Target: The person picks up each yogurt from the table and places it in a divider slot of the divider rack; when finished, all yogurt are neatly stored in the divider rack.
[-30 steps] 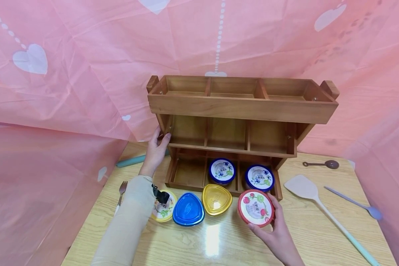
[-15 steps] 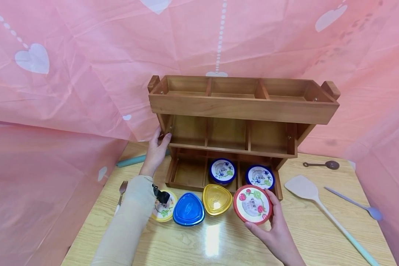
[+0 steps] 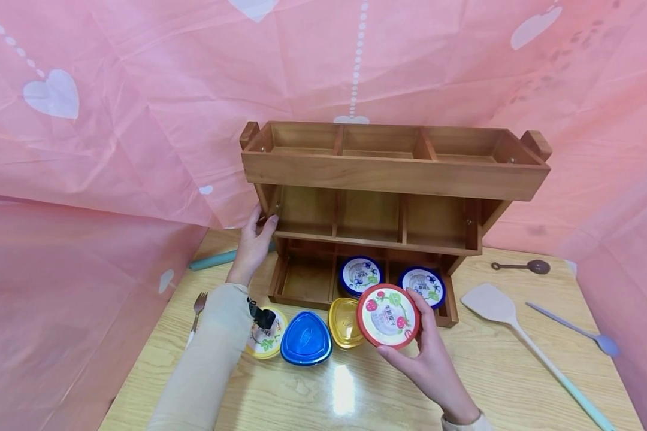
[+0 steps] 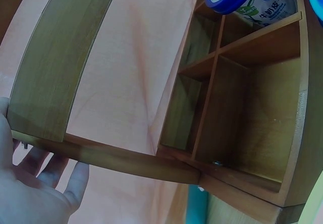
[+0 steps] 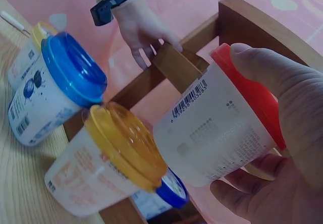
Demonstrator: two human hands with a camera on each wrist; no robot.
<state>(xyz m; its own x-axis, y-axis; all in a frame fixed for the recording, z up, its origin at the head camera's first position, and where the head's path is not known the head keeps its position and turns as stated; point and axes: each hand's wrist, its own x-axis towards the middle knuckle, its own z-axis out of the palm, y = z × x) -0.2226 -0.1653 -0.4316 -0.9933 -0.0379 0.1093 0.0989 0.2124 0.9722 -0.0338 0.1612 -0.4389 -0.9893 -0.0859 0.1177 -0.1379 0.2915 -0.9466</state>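
Observation:
My right hand (image 3: 423, 347) holds a white cup with a red strawberry lid (image 3: 388, 315), lifted and tilted just in front of the bottom tier of a three-tier wooden rack (image 3: 393, 173). The right wrist view shows this red-lidded cup (image 5: 217, 133) with my thumb across its lid. My left hand (image 3: 254, 242) grips the rack's left side post, its fingers (image 4: 35, 163) behind the slat. Two dark-blue-lidded cups (image 3: 360, 275) (image 3: 423, 286) sit in the bottom tier's middle and right compartments. The upper tiers hold nothing.
In front of the rack stand a yellow triangular-lidded cup (image 3: 342, 322), a blue triangular-lidded cup (image 3: 305, 338) and a yellow round-lidded cup (image 3: 266, 341). A fork (image 3: 196, 308) lies left. A spatula (image 3: 496, 305), brown spoon (image 3: 523, 266) and purple spoon (image 3: 571, 329) lie right. Pink cloth surrounds the table.
My right hand has lifted the red-lidded cup and carried it left and toward the rack, now covering part of the yellow triangular-lidded cup. The left hand has stayed on the post.

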